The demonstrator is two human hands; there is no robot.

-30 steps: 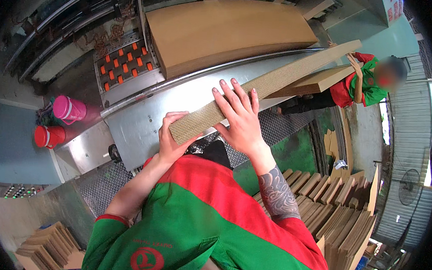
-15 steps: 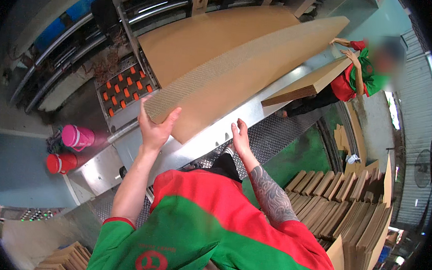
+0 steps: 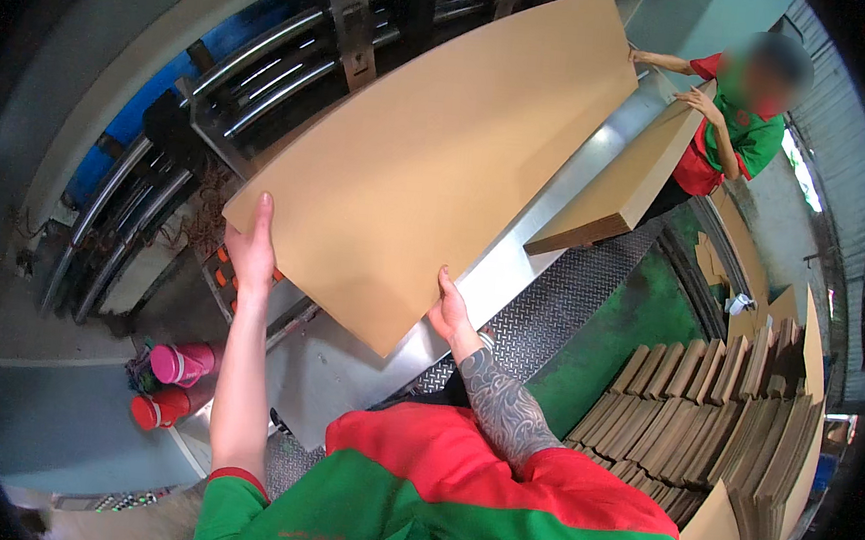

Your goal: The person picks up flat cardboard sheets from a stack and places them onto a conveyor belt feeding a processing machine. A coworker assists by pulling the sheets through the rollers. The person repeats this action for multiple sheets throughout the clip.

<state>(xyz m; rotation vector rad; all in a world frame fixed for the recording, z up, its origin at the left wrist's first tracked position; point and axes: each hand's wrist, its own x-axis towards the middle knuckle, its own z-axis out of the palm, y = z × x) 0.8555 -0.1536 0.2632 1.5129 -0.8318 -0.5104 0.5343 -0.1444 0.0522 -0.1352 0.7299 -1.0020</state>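
A metal worktop (image 3: 310, 372) crosses the workshop from 7 toward 1 o'clock, with dark tread plate (image 3: 562, 289) and green floor (image 3: 592, 356) on its 4 o'clock side. Nearest, just above centre, the right hand (image 3: 454, 320) is at the lower long edge of a broad brown cardboard board (image 3: 439, 170), thumb raised against it; whether the fingers close underneath cannot be told. The left hand (image 3: 250, 252) pinches the board's 8 o'clock corner, thumb laid on the top face, fingers hidden below. The board slants from there up to 1 o'clock, over the worktop; what bears its weight is out of sight. The handling looks midway: the board is in place above the worktop but not yet let go, and a second stack (image 3: 608, 197) lies apart from it, toward 2 o'clock. At 8 o'clock, below a few orange rollers (image 3: 221, 275), are a pink bucket (image 3: 185, 363) and a red bucket (image 3: 159, 408); at 4 o'clock, bundled cardboard (image 3: 683, 418) stands in rows, seemingly finished with or waiting. Farther off, at 1 to 2 o'clock, a co-worker (image 3: 748, 137) has one hand on the second stack and the other by the board's far end. Beyond, metal rods (image 3: 275, 78) of a machine curve at 11 o'clock.
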